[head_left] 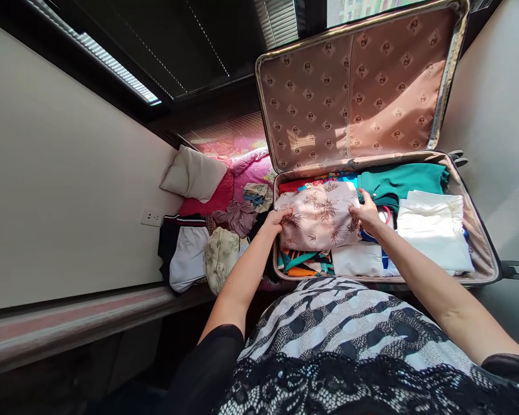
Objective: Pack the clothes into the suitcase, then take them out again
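Observation:
Between my two hands is a folded pale pink garment [322, 216] with brown leaf prints, held flat over the left part of an open suitcase [486, 253]. My left hand [279, 220] grips its left edge, thumb on top. My right hand [365, 212] pinches its right edge, the fingers partly hidden. Beside the right hand lie a folded green garment [404, 181] and a folded white garment [432, 225]. Below the pink garment are a multicoloured patterned cloth [305, 264] and another white cloth [358, 259]. Whether the pink garment rests on the clothes beneath, I cannot tell.
The raised suitcase lid [350, 92] leans back toward the window blinds. Left of the case lie a cushion [194, 173], white clothing [188, 259], a crumpled cream cloth [220, 259] and pink bedding [253, 167]. Walls stand on both sides, the left one with a socket [151, 217].

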`<action>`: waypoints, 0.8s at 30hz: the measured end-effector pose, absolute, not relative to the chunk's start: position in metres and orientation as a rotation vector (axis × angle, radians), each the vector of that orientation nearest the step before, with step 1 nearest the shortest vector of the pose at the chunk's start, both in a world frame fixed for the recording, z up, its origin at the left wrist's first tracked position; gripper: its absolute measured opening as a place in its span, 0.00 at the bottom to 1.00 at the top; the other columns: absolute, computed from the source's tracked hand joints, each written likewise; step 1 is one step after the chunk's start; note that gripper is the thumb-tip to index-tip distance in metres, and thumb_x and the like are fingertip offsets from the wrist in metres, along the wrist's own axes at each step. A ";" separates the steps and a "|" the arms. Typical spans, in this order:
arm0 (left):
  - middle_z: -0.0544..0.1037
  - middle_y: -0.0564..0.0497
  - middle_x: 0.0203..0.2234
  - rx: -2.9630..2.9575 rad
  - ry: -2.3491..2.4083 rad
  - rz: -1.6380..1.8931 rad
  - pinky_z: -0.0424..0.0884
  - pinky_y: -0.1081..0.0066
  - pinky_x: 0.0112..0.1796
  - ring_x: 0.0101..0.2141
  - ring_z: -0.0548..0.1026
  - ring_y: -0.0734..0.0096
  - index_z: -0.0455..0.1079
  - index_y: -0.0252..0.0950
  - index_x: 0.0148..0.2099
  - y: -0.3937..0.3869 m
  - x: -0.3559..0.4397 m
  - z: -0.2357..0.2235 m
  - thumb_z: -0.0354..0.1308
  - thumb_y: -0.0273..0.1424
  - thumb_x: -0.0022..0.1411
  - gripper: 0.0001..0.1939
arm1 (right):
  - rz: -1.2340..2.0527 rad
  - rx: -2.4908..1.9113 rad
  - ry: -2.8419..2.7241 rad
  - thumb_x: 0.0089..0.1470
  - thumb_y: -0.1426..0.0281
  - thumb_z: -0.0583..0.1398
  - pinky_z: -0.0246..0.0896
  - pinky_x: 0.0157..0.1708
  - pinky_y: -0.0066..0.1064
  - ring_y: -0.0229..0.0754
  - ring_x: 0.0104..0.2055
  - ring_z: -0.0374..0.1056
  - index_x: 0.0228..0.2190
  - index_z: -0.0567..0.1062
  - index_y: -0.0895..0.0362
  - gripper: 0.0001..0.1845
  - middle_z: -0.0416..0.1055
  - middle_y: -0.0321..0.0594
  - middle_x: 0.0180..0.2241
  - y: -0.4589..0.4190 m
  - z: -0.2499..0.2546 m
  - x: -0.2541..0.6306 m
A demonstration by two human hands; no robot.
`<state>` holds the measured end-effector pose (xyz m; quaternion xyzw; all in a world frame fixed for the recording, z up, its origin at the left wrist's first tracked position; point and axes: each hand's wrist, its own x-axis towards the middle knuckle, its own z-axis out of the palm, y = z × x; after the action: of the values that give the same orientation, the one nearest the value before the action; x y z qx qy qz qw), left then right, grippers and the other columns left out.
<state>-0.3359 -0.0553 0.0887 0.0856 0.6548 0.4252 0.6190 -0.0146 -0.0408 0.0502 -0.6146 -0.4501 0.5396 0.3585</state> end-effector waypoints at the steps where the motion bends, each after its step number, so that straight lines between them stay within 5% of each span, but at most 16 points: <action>1: 0.86 0.47 0.32 0.259 1.457 1.013 0.83 0.66 0.44 0.33 0.84 0.64 0.80 0.31 0.40 -0.061 -0.340 0.094 0.76 0.15 0.42 0.20 | 1.425 -1.518 -1.109 0.43 0.63 0.68 0.77 0.43 0.39 0.50 0.44 0.78 0.59 0.78 0.57 0.40 0.82 0.47 0.45 -0.044 0.055 -0.008; 6: 0.87 0.43 0.45 0.538 1.534 1.181 0.80 0.66 0.51 0.44 0.85 0.62 0.78 0.33 0.53 -0.086 -0.357 0.119 0.80 0.18 0.37 0.37 | 1.578 -1.361 -1.168 0.35 0.52 0.78 0.78 0.50 0.49 0.56 0.49 0.78 0.43 0.85 0.58 0.35 0.83 0.50 0.43 -0.053 0.084 0.025; 10: 0.85 0.47 0.53 0.794 1.575 1.198 0.78 0.66 0.57 0.54 0.83 0.61 0.68 0.42 0.73 -0.097 -0.357 0.140 0.78 0.18 0.37 0.59 | 1.492 -1.282 -1.477 0.46 0.53 0.75 0.74 0.58 0.50 0.53 0.51 0.77 0.44 0.85 0.56 0.27 0.82 0.50 0.45 -0.054 0.107 0.040; 13: 0.86 0.47 0.50 1.077 1.538 0.999 0.76 0.61 0.60 0.54 0.83 0.54 0.78 0.39 0.65 -0.099 -0.357 0.153 0.76 0.19 0.39 0.47 | 1.065 -1.389 -1.900 0.56 0.67 0.68 0.72 0.61 0.49 0.51 0.50 0.74 0.44 0.84 0.56 0.14 0.78 0.47 0.41 -0.052 0.122 0.044; 17: 0.86 0.45 0.43 1.498 1.666 0.815 0.73 0.53 0.64 0.54 0.82 0.45 0.85 0.39 0.42 -0.087 -0.357 0.163 0.71 0.20 0.47 0.18 | 0.718 -1.464 -2.093 0.60 0.75 0.61 0.59 0.69 0.62 0.58 0.60 0.66 0.43 0.82 0.57 0.11 0.74 0.48 0.40 -0.042 0.138 0.045; 20: 0.84 0.43 0.44 1.761 1.779 0.868 0.71 0.52 0.64 0.57 0.79 0.44 0.81 0.39 0.37 -0.062 -0.357 0.173 0.68 0.25 0.57 0.05 | 0.505 -1.388 -2.053 0.67 0.72 0.60 0.50 0.72 0.66 0.63 0.71 0.56 0.45 0.79 0.57 0.09 0.74 0.51 0.49 -0.030 0.160 0.043; 24: 0.81 0.42 0.53 1.987 1.781 1.012 0.68 0.52 0.66 0.65 0.72 0.46 0.78 0.37 0.38 -0.029 -0.358 0.191 0.67 0.29 0.62 0.02 | 0.254 -1.335 -2.056 0.71 0.72 0.58 0.43 0.74 0.63 0.61 0.76 0.48 0.45 0.76 0.56 0.06 0.69 0.54 0.65 -0.026 0.199 0.046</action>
<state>-0.3584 -0.0292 0.1905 0.6890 0.6177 0.3509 0.1434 0.0465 -0.0258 0.1991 -0.5108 -0.7869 0.0973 0.3321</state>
